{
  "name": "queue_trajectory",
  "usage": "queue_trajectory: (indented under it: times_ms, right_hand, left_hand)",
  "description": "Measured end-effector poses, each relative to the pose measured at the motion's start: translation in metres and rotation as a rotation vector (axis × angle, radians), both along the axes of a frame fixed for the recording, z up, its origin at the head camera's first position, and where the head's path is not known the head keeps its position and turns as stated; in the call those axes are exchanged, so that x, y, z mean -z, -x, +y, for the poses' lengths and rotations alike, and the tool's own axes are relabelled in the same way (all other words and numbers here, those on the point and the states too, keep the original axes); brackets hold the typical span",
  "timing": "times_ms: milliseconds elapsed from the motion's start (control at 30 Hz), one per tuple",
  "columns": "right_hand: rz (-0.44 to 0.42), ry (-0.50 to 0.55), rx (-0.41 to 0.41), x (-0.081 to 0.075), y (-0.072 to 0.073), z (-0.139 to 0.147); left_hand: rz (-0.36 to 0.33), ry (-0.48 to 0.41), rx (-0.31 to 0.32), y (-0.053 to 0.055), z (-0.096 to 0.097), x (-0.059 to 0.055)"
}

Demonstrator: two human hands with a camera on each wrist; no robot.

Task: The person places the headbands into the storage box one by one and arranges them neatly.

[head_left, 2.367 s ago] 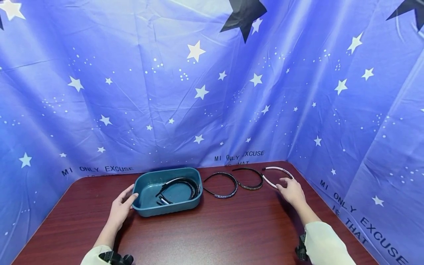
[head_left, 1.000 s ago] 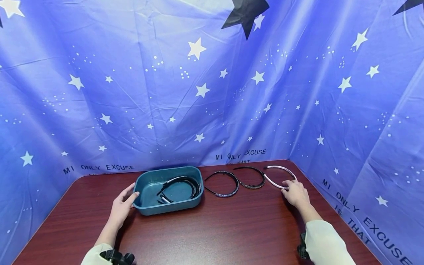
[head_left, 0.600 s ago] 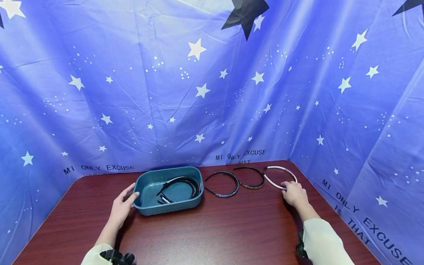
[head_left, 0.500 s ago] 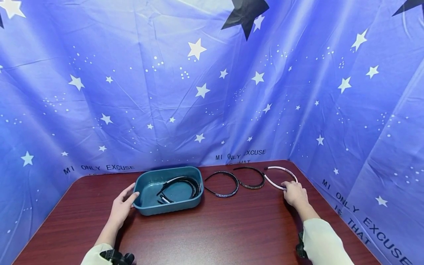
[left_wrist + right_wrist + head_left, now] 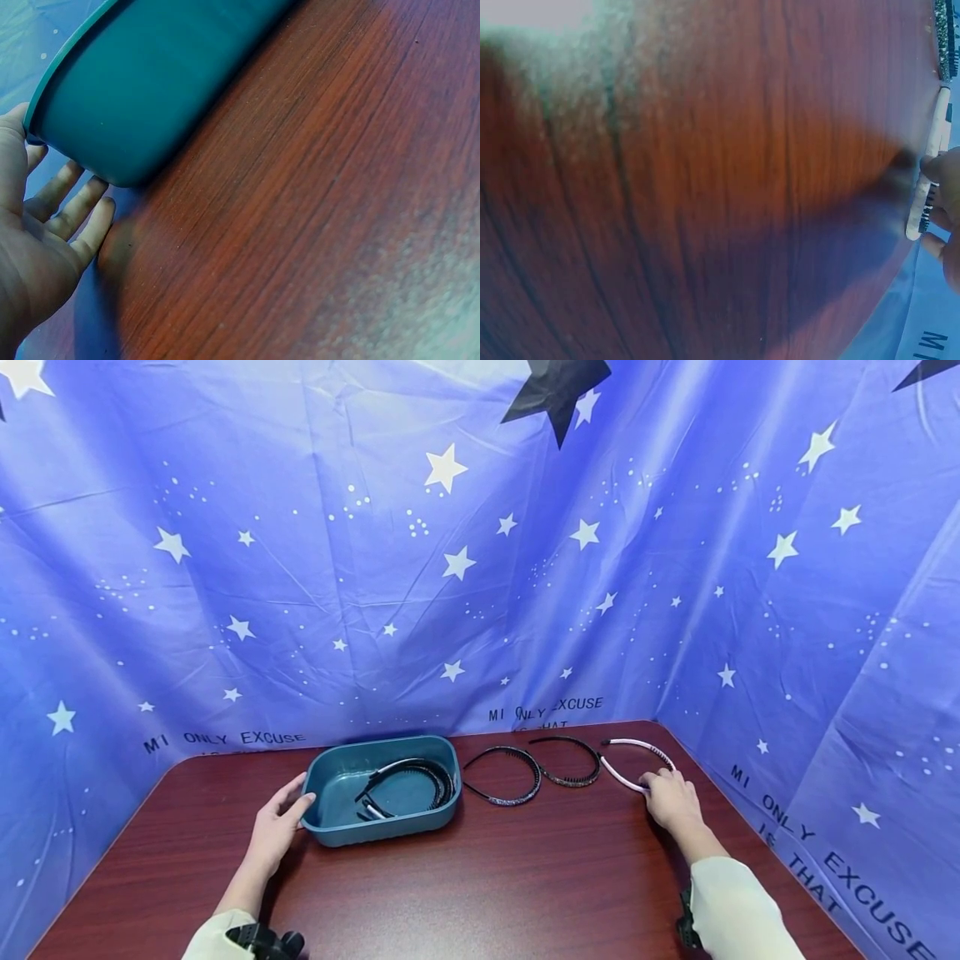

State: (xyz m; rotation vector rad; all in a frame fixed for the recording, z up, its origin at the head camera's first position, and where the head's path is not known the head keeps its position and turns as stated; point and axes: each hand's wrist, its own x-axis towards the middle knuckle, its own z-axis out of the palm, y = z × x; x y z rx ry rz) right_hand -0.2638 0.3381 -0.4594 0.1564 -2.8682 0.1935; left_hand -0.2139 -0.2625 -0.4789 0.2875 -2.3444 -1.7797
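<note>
My left hand (image 5: 277,827) grips the left end of a teal plastic basin (image 5: 386,835), thumb over the rim and fingers along the outer wall. Several dark headbands (image 5: 442,787) lie together inside it, one with a silvery band. On the right, my right hand (image 5: 672,802) pinches the near side of a pale pink toothed headband (image 5: 621,777), which lies flat on the table. In the right wrist view thumb and fingers close round this pink headband (image 5: 934,127) near its curve. The fingertips are partly hidden in the head view.
Between basin and pink headband lie two black toothed headbands: one with bluish glitter (image 5: 513,802), one with multicoloured glitter (image 5: 577,782). They sit in a row along the back of the reddish-brown table (image 5: 465,893). A blue starry curtain (image 5: 420,593) hangs behind and at the right.
My right hand has moved right and nearer along the pink headband, its fingers closing on it. The pink headband has shifted slightly right. My left hand and the basin have stayed put.
</note>
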Motion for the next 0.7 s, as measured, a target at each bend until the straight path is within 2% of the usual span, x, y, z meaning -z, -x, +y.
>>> queue_trajectory:
  times_ms: [367,700]
  right_hand:
    - [0.064,0.004,-0.020,-0.0043,0.0011,0.0018]
    - [0.106,0.013,-0.050,-0.0090,0.0007,0.0012]
  left_hand:
    - [-0.004,-0.021,0.001,-0.0010,0.0001,-0.0003]
    - [0.020,-0.020,-0.014,-0.0003,0.0014,-0.0006]
